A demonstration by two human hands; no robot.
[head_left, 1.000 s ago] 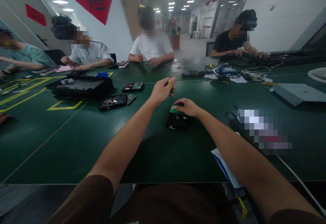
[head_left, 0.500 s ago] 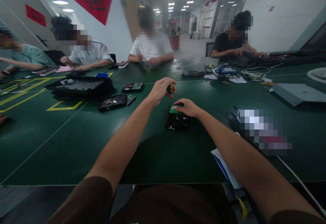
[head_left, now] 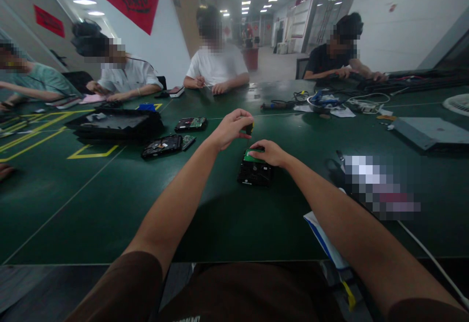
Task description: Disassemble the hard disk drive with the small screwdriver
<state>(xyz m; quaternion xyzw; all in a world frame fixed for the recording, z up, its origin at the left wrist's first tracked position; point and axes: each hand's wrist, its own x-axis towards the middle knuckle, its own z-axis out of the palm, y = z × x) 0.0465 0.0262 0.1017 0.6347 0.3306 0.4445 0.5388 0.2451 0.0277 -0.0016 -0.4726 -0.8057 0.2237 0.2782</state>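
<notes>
A black hard drive [head_left: 254,173] lies flat on the green table in front of me, with a green circuit board [head_left: 252,157] across its far end. My left hand [head_left: 233,127] grips a screwdriver [head_left: 249,127] by its black and yellow handle. The thin shaft points down at the board; the tip is too small to see clearly. From the right, my right hand [head_left: 271,153] holds the drive, thumb over the board and fingers curled round its far edge. Part of the board is hidden under those fingers.
Left of the drive lie an opened drive [head_left: 163,147], a small board [head_left: 188,142] and another drive [head_left: 191,124]. A black tray [head_left: 115,125] stands beyond them. At right are a grey metal box [head_left: 432,134] and cables [head_left: 324,101]. Several people sit across the table.
The screwdriver's handle has turned a little within my left hand's fingers. My right hand and the hard drive stay in place. The view has shifted slightly.
</notes>
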